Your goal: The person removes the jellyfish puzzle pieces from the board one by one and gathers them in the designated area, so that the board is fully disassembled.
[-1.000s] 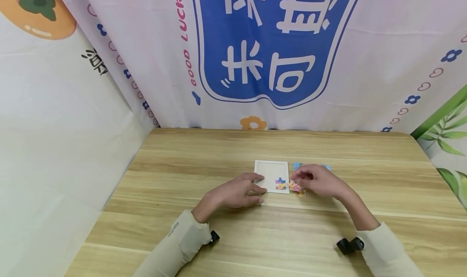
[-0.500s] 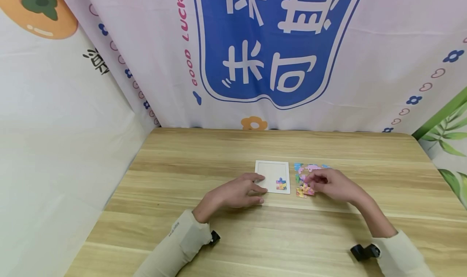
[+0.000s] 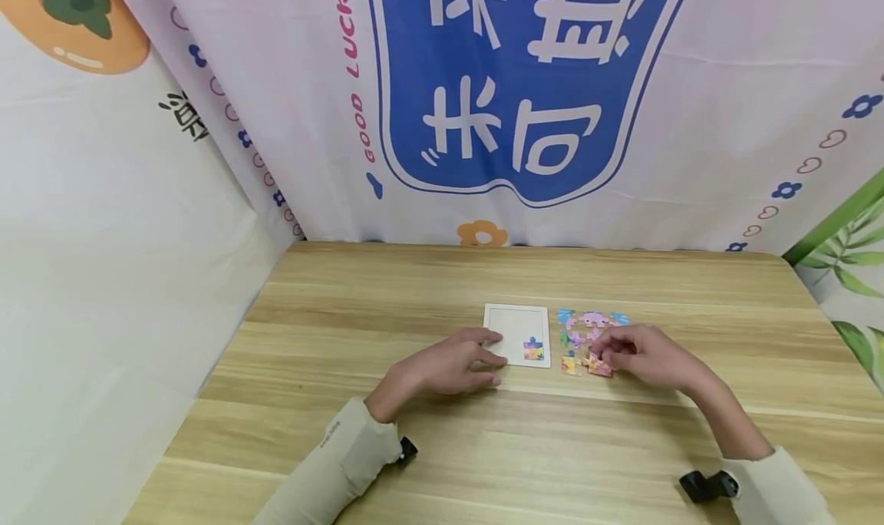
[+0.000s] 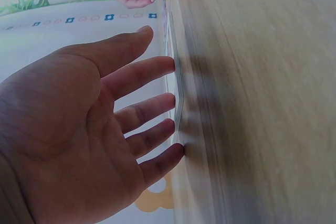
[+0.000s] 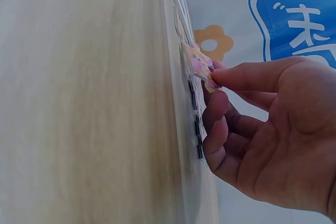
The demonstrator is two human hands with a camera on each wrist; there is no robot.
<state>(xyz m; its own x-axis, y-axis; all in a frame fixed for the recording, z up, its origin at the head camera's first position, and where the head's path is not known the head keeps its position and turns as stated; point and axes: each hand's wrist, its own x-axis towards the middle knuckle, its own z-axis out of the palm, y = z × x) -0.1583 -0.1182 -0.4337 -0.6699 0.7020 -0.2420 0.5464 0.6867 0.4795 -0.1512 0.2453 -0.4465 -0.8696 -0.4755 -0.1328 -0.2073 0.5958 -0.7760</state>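
Note:
My right hand [image 3: 645,354] pinches a pink and yellow jigsaw puzzle piece [image 5: 201,65] between thumb and fingers, just over the table among the loose pieces. My left hand [image 3: 452,362] lies with fingers spread, fingertips on the left edge of the white puzzle frame [image 3: 507,308]; in the left wrist view the fingers [image 4: 152,106] are nearly straight. Inside the frame, a joined bit of puzzle [image 3: 533,349] fills the lower right corner. Right of it lie several loose pieces [image 3: 570,365] in blue, pink and yellow, some partly hidden by my right hand.
The wooden table [image 3: 414,279] extends around the frame and pieces. A printed white cloth [image 3: 311,126] hangs behind its far edge, and another covers the left side. A black wrist camera [image 3: 707,485] sits at my right sleeve.
My right hand has moved right with the pinched puzzle piece, from beside the frame to over the loose pieces. The left hand has stayed at the frame's edge.

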